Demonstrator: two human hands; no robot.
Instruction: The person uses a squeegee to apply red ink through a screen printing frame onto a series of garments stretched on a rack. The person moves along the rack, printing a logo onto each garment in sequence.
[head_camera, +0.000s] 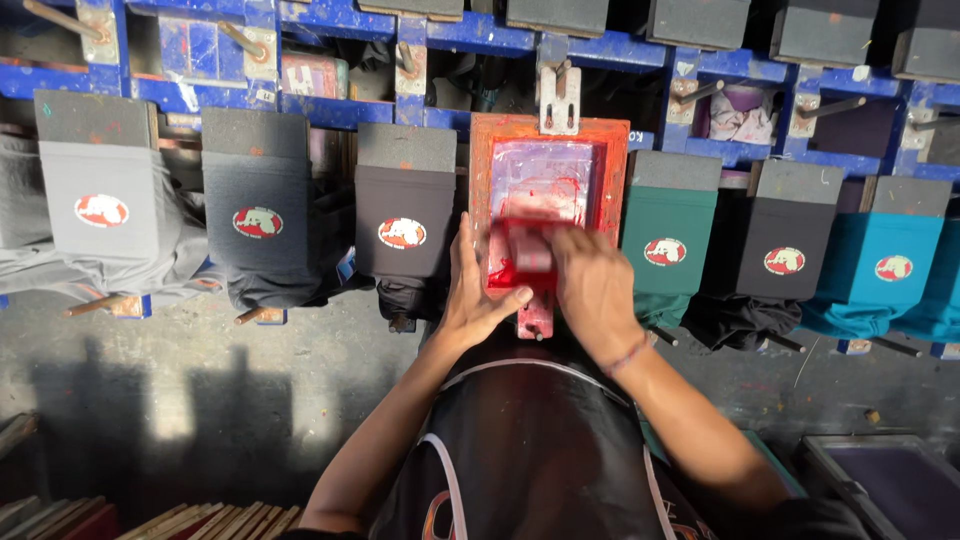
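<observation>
Looking down from the head camera, I saw both of my hands working at the red printing frame (549, 190), which sat flat in the middle of a long row of shirts pulled over boards. My right hand (592, 285) was clenched over the top of the red squeegee (527, 250), which lay inside the frame near its lower edge, smeared with red ink and blurred, so I could not make out its exact outline. My left hand (475, 295) rested against the frame's left side, fingers stretched along the wooden edge and the thumb reaching toward the squeegee; I could not tell whether it truly gripped the tool or only steadied the frame. The mesh inside the frame showed pale with red streaks. To the left hung a brown shirt (404, 222), a dark grey shirt (256, 215) and a light grey shirt (100, 200), each carrying a red and white oval print. To the right were a green shirt (667, 240), a black shirt (784, 250) and a teal shirt (893, 255) with the same kind of print. Behind them ran the blue metal rack (480, 35), and below lay the grey concrete floor (200, 390).
</observation>
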